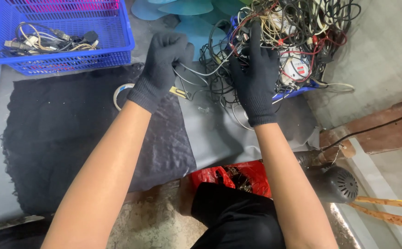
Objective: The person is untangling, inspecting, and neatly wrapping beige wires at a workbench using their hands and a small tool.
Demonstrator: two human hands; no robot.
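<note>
Red bag point(238, 175) of scraps, blue basket point(118, 32) holding cables point(49, 40)

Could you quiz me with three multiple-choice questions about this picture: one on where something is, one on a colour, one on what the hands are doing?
1. Where is the blue basket that holds a few cables?
A. top left
B. bottom right
C. centre

2. What colour are the gloves on both hands?
A. white
B. black
C. yellow

3. What is the left hand doing?
A. lying flat on the cloth
B. closed on a thin cable
C. holding the tape roll

Answers: 1 A, it sits in the upper left corner. 2 B, both the left and the right hand wear black knit gloves. 3 B, its fingers are curled on a grey cable leading into the tangled cable pile.
</note>
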